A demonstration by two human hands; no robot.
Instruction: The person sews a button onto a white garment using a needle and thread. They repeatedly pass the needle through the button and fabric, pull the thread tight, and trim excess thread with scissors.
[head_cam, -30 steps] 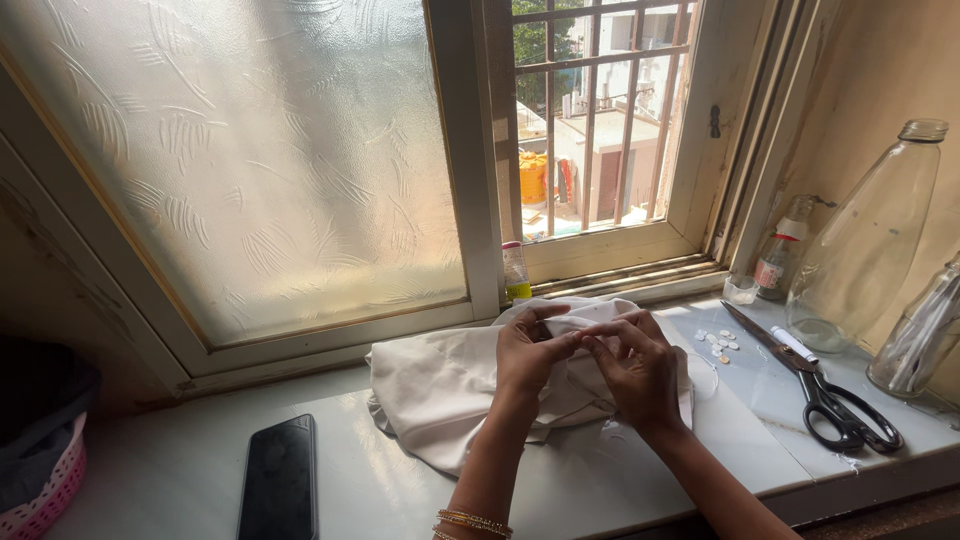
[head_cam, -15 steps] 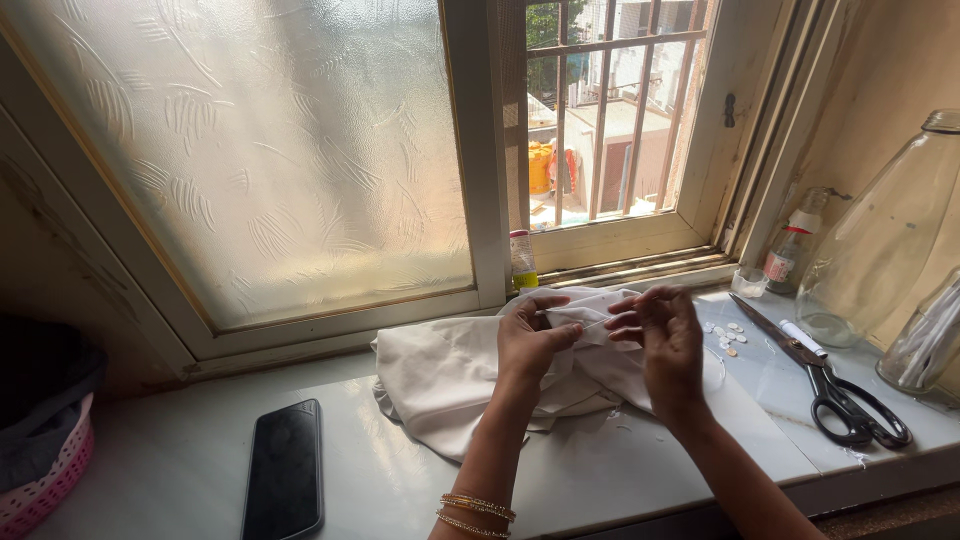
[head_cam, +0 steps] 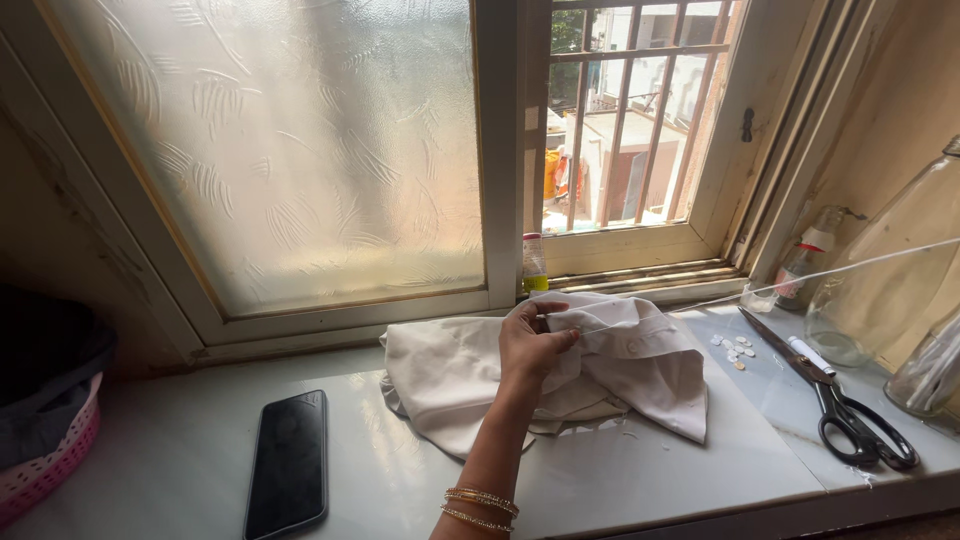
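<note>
A crumpled white garment (head_cam: 470,380) lies on the pale marble sill (head_cam: 400,480) under the window. My left hand (head_cam: 532,343), with gold bangles on the wrist, pinches a fold of the garment near its top edge. A taut white thread (head_cam: 800,277) runs from that fold up and off to the right edge of the view. My right hand is out of view. Several small white buttons (head_cam: 735,348) lie loose on the sill just right of the garment.
Black-handled scissors (head_cam: 835,405) and a small white tube (head_cam: 810,356) lie at the right, beside glass bottles (head_cam: 880,280). A black phone (head_cam: 289,463) lies at the left. A pink basket (head_cam: 45,455) with dark cloth sits far left. A small bottle (head_cam: 534,264) stands by the window frame.
My right hand has pulled away to the right and left the view, drawing the thread taut. My left hand keeps its hold on the fold.
</note>
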